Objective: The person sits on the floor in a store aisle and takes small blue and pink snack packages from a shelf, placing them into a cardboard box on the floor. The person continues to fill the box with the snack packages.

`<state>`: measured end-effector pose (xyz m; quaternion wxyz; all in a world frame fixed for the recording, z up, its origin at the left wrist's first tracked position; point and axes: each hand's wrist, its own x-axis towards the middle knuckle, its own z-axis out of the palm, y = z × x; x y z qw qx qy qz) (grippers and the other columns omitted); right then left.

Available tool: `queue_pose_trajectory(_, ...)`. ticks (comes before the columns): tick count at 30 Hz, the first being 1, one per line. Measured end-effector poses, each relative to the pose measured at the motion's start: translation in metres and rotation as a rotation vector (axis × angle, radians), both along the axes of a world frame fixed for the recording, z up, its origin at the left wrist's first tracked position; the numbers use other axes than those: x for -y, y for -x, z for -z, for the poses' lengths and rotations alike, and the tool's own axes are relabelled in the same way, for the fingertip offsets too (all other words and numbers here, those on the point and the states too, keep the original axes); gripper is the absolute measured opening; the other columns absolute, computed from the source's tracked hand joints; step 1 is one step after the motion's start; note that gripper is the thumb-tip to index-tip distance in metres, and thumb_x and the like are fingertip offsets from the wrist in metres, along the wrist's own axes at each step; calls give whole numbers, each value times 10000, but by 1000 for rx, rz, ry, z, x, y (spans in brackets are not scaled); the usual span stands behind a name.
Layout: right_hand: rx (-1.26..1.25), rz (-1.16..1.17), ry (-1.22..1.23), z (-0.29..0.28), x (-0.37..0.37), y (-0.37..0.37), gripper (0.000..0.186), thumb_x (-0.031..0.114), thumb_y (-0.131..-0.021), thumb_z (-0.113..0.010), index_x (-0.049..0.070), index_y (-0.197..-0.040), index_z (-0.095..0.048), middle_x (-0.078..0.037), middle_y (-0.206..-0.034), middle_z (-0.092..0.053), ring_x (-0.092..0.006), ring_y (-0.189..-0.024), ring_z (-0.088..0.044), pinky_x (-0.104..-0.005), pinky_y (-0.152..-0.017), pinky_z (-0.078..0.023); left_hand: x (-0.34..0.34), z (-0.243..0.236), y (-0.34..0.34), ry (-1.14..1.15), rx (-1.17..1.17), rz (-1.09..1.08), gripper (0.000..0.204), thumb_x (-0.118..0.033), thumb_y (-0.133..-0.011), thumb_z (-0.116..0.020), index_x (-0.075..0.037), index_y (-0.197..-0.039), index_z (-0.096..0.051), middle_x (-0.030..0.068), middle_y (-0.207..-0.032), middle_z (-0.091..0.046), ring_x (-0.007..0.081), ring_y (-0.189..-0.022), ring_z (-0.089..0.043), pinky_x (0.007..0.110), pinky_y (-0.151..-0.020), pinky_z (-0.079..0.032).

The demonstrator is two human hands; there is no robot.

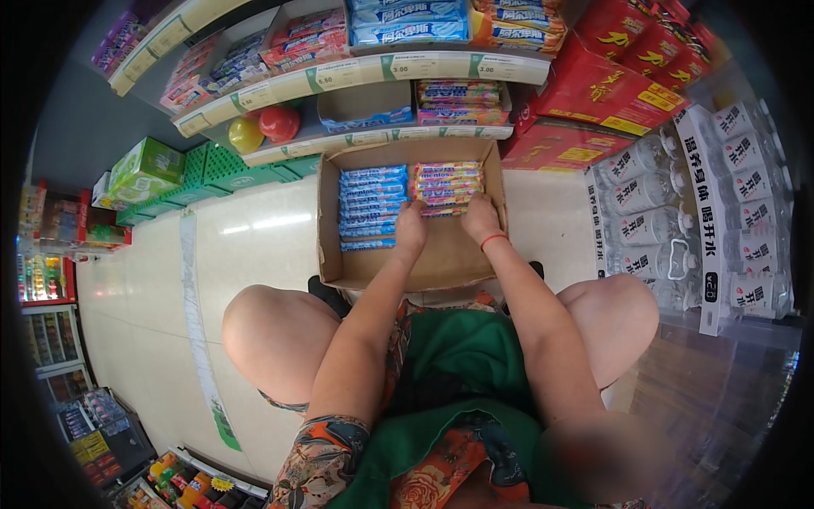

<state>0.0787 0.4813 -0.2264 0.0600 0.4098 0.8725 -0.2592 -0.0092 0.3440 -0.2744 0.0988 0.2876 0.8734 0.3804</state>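
A shallow brown cardboard box (pixel 454 261) stands low in front of me, close to the shelf. In its left part lies a column of blue wrapped candy rolls (pixel 371 204). To their right is a shorter column of pink and yellow candy rolls (pixel 449 178). My left hand (pixel 410 226) is closed at the left end of the nearest pink and yellow rolls, beside the blue ones. At their right end, near the box wall, my right hand (pixel 482 217) is closed too, a red cord round its wrist. Both hands' fingertips are partly hidden.
Beyond the box, the shelf (pixel 458 134) holds more candy rolls (pixel 459 97), an open carton (pixel 365 109) and red and yellow round containers (pixel 278 124). Red gift boxes (pixel 606 93) and packs of water bottles (pixel 644 212) stand right. Green crates (pixel 225 167) are at left.
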Motion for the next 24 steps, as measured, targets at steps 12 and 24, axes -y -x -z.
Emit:
queue_pose_trajectory(12,-523,-111,-333,-107,-33,32,287,85,-800,-544,29,-1080,-519,-198,-1043,-570,-376,-871,-607,-450,-769,-497,-38,-119,19,-194,-265,146,276,19,-745,-569,-26,-1018,-581,172,-1012,-560,379,-918,-552,443,-772,-466)
queue_pose_trajectory(24,-475,-27,-249,-130,-84,62,361,184,-881,-478,15,-1200,-478,-231,-1128,-539,-399,-974,-562,-460,-840,-459,-91,-177,70,49,-345,82,320,-96,-867,-470,-16,-1173,-519,165,-1156,-542,383,-985,-560,440,-802,-480)
